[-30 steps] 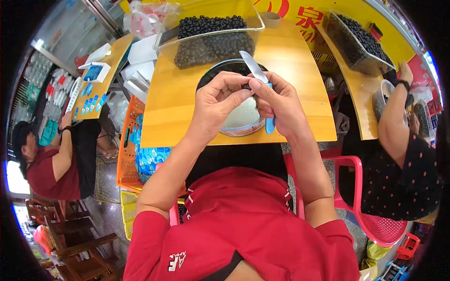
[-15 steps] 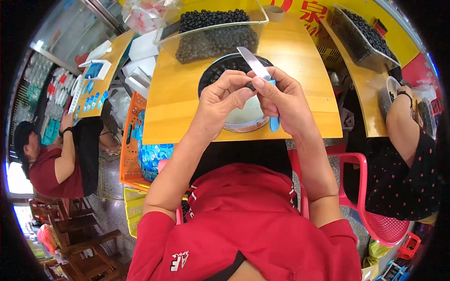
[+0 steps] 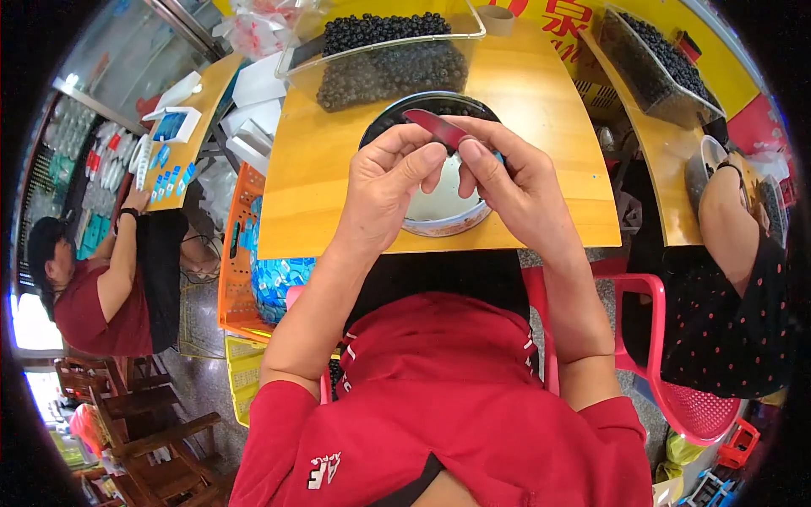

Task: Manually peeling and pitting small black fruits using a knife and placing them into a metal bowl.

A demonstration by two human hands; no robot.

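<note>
Over a round bowl [image 3: 452, 226] with a dark inside and a patterned rim, both of my hands meet with fingertips pinched. My right hand [image 3: 519, 182] grips a small knife [image 3: 435, 127]; its blade points left and looks red, and the blue handle is mostly hidden in the fingers. My left hand [image 3: 384, 182] is closed beside the blade, pinching a small dark round piece that the fingers mostly cover. Behind the bowl stands a clear plastic tub [image 3: 389, 63] full of small black round pieces.
The bowl and tub stand on a wooden table [image 3: 541, 127]; a tape roll [image 3: 498, 19] lies behind. An orange crate [image 3: 232, 287] with blue packets is at left. People sit at both sides, a pink chair [image 3: 650, 338] and another tub [image 3: 655, 72] at right.
My right hand has turned the knife: its blade, upright and silvery before, now lies tilted left over my left fingertips. The handle has swung out of sight behind my fingers.
</note>
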